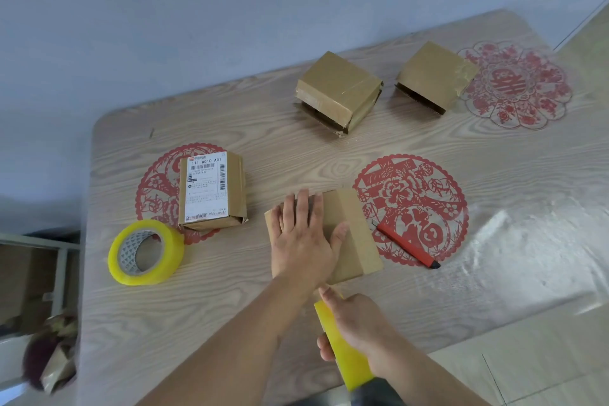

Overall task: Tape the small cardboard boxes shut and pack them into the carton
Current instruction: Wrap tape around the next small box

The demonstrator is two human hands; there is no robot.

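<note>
A small plain cardboard box lies in front of me on the table. My left hand presses flat on its top, fingers straight. My right hand grips a yellow tape roll at the box's near edge. A second yellow tape roll lies at the left. Beside it stands a box with a white shipping label. Two more small boxes, one at the middle and one to its right, sit at the far side, each with a loose lower flap.
A red utility knife lies right of the box on a red paper-cut. The wood-grain table meets a blue wall behind. A brown carton shows at the lower left beyond the table's edge.
</note>
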